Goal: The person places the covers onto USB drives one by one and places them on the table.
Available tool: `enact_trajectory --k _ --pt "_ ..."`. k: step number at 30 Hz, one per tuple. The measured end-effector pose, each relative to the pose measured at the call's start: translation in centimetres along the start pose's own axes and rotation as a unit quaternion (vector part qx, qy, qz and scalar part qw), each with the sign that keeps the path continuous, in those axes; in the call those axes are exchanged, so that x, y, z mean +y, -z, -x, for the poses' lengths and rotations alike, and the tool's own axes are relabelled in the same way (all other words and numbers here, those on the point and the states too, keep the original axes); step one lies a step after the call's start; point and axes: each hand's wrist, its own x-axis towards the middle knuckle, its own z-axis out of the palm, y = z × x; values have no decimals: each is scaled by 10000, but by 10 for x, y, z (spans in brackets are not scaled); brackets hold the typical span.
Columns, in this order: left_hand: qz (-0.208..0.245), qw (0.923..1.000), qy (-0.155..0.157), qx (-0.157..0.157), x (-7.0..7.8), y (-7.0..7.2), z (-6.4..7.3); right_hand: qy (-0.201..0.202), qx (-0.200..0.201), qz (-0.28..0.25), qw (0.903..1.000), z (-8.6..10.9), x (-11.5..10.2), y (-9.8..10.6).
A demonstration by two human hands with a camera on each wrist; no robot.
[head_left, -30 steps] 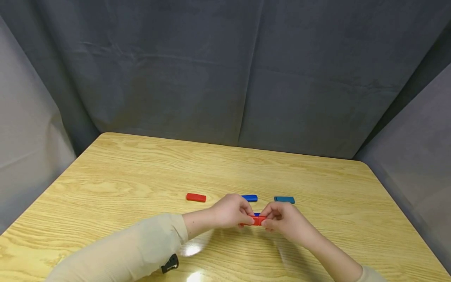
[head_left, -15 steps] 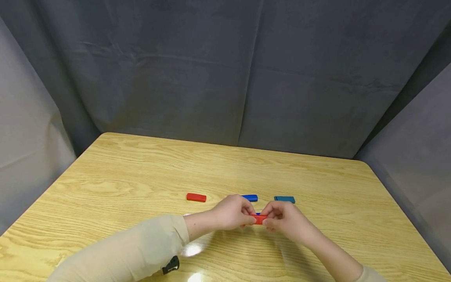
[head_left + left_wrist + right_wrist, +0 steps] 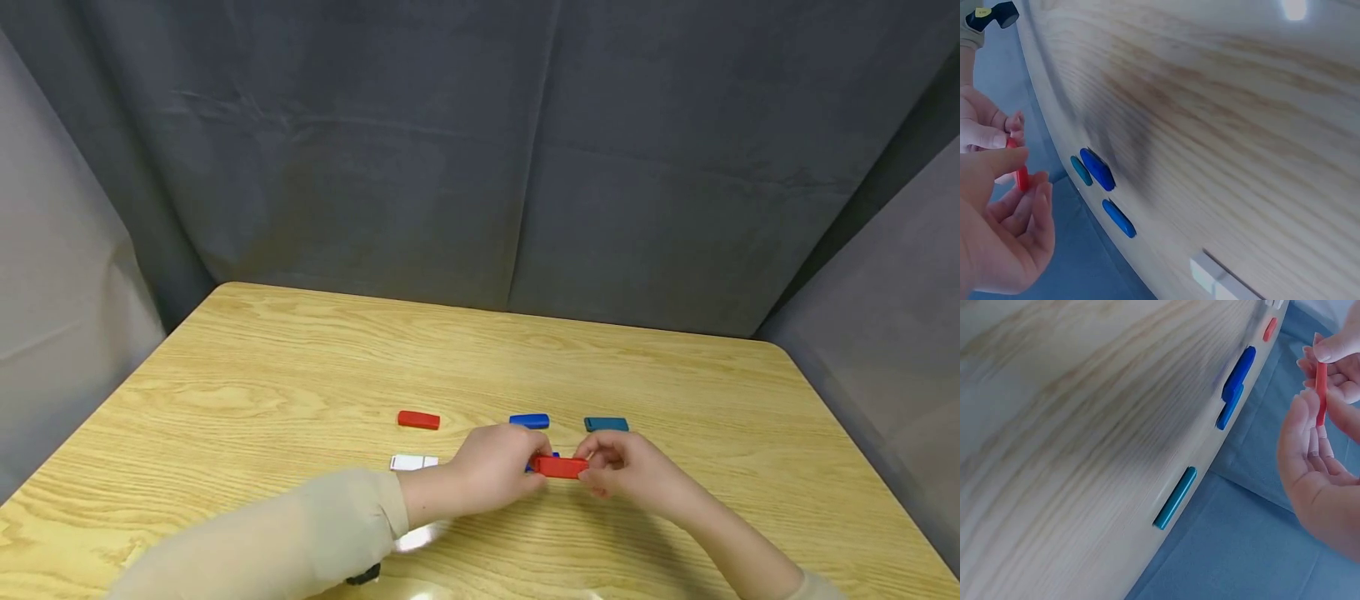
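Note:
A red USB stick (image 3: 561,467) is held just above the table between both hands. The left hand (image 3: 491,468) pinches its left end, and the right hand (image 3: 637,473) has thumb and fingertips on its right end. In the right wrist view the red stick (image 3: 1321,394) stands nearly edge-on between the two sets of fingertips. Right behind it on the table, a blue stick (image 3: 556,455) is mostly hidden by the hands and the red one. The white stick (image 3: 414,462) lies beside the left wrist, showing a line across its body.
Farther back lie another red stick (image 3: 418,420), another blue stick (image 3: 529,421) and a teal stick (image 3: 606,424) in a row on the wooden table (image 3: 300,350). Dark curtains (image 3: 480,167) hang behind the table. A black strap piece (image 3: 364,574) shows under the left sleeve.
Both hands have shifted slightly to the right, the right hand farther. More of the held red stick is exposed between them. The white stick has come into view behind the left forearm.

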Motion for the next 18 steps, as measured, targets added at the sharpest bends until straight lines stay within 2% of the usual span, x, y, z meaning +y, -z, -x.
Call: enact_trajectory --k 4,8,12,18 --pt "-58 9999 -27 125 7 -6 -5 149 293 805 9962 3 5 1" --pt "-237 9996 -39 156 13 -12 -10 245 604 1599 9850 5 10 3" --pt "-333 9993 -49 155 20 -16 -17 54 820 1906 9782 10 12 6" --pt "-313 9995 24 -81 32 -20 -30 -16 982 2106 9726 14 19 15"
